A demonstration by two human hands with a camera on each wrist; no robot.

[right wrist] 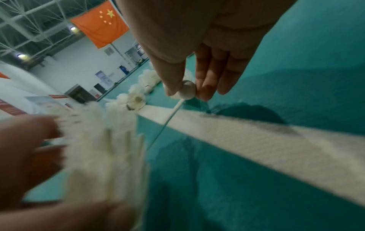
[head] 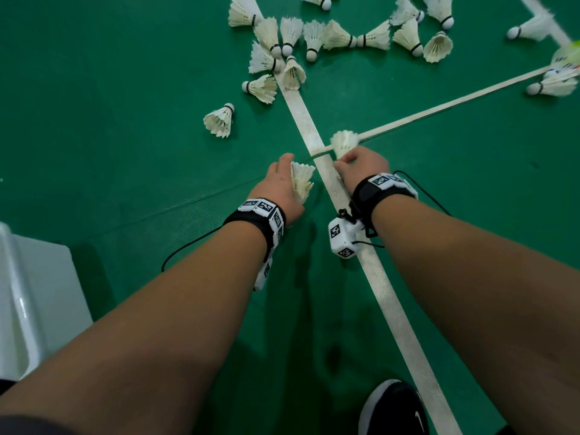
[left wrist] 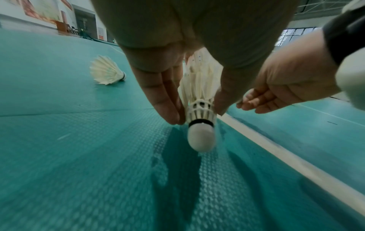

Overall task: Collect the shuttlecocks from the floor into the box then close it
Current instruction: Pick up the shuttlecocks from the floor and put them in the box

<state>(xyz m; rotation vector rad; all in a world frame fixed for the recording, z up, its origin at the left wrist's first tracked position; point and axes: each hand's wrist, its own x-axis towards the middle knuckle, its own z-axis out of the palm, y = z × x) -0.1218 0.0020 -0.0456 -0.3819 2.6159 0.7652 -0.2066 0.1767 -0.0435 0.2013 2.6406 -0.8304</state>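
Observation:
My left hand (head: pixel 282 183) holds a white feather shuttlecock (head: pixel 302 183) above the green floor; in the left wrist view its fingers (left wrist: pixel 166 100) and thumb pinch the shuttlecock (left wrist: pixel 199 112) just above the cork, cork pointing down. My right hand (head: pixel 361 163) pinches the cork of a second shuttlecock (head: pixel 344 142) over the white court line; the right wrist view shows that cork (right wrist: pixel 187 89) between thumb and fingertips. Several more shuttlecocks (head: pixel 314 39) lie scattered farther ahead. A white box (head: pixel 34 296) shows at the left edge.
A lone shuttlecock (head: pixel 219 120) lies left of the white court line (head: pixel 370 262). A thin white strip (head: pixel 455 103) runs off to the upper right. My black shoe (head: pixel 394 409) stands at the bottom by the line.

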